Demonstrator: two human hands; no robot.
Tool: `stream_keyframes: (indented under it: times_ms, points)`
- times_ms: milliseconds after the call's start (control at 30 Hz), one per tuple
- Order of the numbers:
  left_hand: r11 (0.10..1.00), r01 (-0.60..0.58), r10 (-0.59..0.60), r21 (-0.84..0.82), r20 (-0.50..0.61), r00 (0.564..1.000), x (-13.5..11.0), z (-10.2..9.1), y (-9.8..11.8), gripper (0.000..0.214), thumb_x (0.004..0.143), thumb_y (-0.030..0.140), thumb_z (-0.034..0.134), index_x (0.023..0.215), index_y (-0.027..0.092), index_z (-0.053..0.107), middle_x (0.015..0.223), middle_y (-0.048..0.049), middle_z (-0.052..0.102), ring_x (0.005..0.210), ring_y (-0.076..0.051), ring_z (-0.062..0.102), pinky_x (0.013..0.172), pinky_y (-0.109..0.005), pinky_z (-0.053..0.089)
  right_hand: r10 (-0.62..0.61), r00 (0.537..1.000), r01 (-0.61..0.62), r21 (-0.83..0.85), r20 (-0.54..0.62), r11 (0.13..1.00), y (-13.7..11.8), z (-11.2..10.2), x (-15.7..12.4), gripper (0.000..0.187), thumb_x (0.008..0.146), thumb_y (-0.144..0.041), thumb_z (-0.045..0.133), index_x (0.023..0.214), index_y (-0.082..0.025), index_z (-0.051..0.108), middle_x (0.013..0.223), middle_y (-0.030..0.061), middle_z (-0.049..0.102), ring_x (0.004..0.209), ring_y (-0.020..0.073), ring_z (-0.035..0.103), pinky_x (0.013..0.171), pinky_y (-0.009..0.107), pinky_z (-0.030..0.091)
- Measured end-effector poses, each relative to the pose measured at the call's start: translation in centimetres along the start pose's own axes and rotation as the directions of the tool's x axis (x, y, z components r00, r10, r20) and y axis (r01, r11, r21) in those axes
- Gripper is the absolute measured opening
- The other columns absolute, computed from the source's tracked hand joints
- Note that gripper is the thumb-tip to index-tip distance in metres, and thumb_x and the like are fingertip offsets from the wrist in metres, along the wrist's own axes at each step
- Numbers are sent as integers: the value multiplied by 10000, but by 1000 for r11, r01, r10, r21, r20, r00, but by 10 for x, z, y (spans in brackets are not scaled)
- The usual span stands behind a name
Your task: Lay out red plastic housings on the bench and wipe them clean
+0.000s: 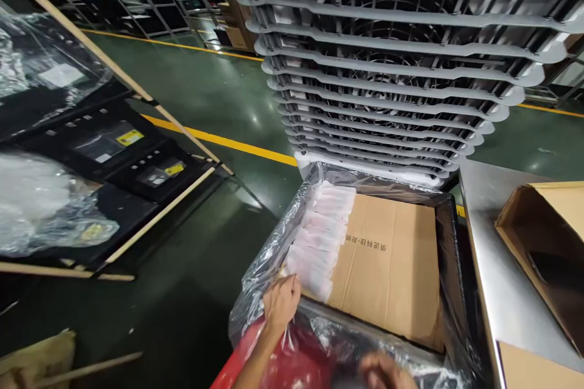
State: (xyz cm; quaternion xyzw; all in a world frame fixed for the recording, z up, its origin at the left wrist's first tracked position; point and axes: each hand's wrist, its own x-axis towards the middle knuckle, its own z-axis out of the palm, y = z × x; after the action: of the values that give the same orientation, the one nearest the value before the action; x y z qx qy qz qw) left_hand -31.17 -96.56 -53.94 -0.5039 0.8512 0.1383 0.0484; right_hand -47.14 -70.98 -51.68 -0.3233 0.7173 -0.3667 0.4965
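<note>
Grip unclear: left hand [281, 302] curled at the near end of the white pads [319, 240], whether pinching cannot be told; right hand [385, 372], cut off by the frame, bent over the clear plastic liner [269, 279] at the near edge of the box [449, 267]. Pads form a row, long axis along the box's left side, beside a printed cardboard sheet [387, 267]. Beyond the far edge stands a stack of grey trays [365, 73]; to the right, a steel table [502, 255].
</note>
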Motion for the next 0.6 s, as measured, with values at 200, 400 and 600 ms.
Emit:
stream_keyframes:
  times_ms: [200, 400, 600]
  points:
    - [994, -78, 76, -78, -26, 997, -3, 6, -3, 176, 926, 234, 488, 845, 181, 636, 837, -31, 691, 842, -191, 634, 837, -396, 487, 15, 998, -13, -44, 54, 999, -9, 31, 136, 307, 929, -386, 544, 1118, -147, 578, 1048, 65, 648, 868, 176, 644, 765, 370, 545]
    - [984, -126, 126, -122, -8, 992, -3, 9, -9, 269, 892, 219, 379, 770, 232, 618, 800, -70, 693, 804, -231, 635, 779, -409, 470, -1, 1000, -2, -169, -18, 986, 17, 86, 202, 408, 892, -331, 613, 1257, -174, 522, 1289, 105, 555, 1144, 255, 560, 981, 499, 452]
    - [975, -133, 135, -177, 2, 991, -3, 11, -13, 267, 856, 242, 352, 727, 273, 583, 764, -73, 702, 772, -250, 654, 755, -425, 483, -8, 1000, 7, -236, -5, 972, 20, 83, 196, 338, 887, -314, 624, 1185, -162, 571, 1077, 68, 652, 940, 199, 646, 839, 414, 542]
